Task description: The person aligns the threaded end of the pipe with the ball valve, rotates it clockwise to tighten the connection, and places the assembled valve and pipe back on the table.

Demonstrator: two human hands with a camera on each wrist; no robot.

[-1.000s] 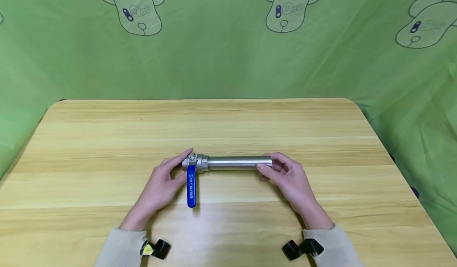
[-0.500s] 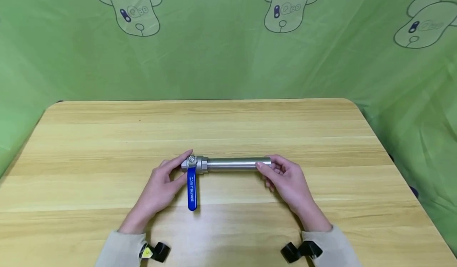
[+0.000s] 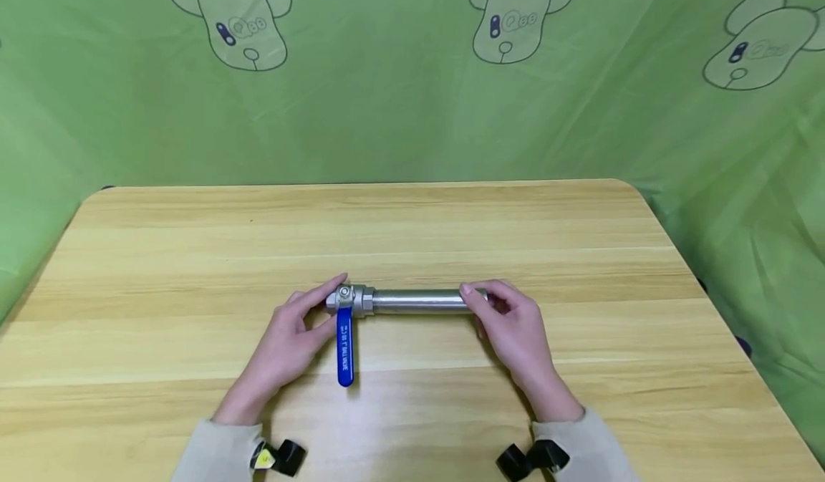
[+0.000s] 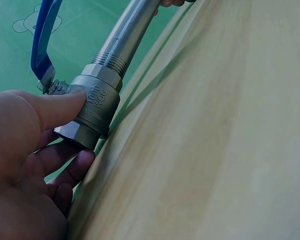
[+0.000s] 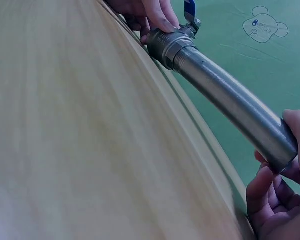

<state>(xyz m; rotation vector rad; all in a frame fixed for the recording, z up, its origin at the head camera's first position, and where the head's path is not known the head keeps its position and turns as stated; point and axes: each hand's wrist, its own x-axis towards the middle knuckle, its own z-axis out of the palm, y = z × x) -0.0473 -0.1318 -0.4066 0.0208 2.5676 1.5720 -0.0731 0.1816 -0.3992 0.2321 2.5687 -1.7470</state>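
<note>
Green cloth hangs beyond table and ball valve.

Silver ball valve sitting L of silver pipe, w/ threads showing at joint; both running approx. horiz. in line over table; blue lever, lettered "BALL VALVE", pointing twd. wearer, perp. to pipe; valve body reading "1000 WOG".

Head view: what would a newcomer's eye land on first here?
Probably the bright blue lever on the ball valve, pointing toward the person, with the left hand gripping the valve. Next comes the shiny metal pipe running from it to the right hand. Behind the table, cartoon animal heads mark the green backdrop.
</note>
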